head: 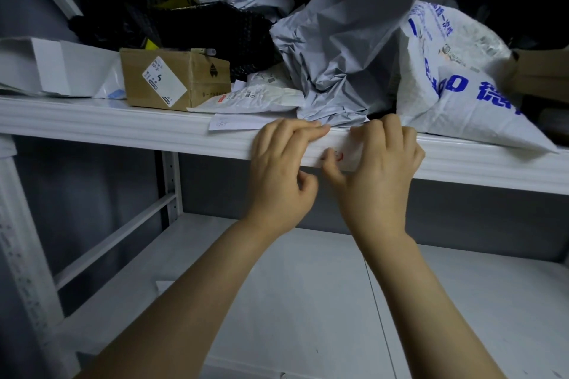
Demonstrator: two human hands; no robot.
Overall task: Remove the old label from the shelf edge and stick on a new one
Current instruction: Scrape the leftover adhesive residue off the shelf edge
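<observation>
Clinging to front face of shelf edge [154, 135]: white label [342, 151] with red scrawl, between both hands. Right hand [383, 172] clamped on label, fingers curled over top lip, thumb on label face beside red marks. Left hand [281, 172] at label's left end, fingers straight, pressing along top lip, thumb tucked below edge. Paper slip [234, 122] just left of left fingertips. Grey mailer bag [341, 49] just behind both hands; white bag with blue print [455, 101] behind right hand; cardboard box [172, 83] well left of left hand. Lower shelf [308, 286] beneath forearms.
</observation>
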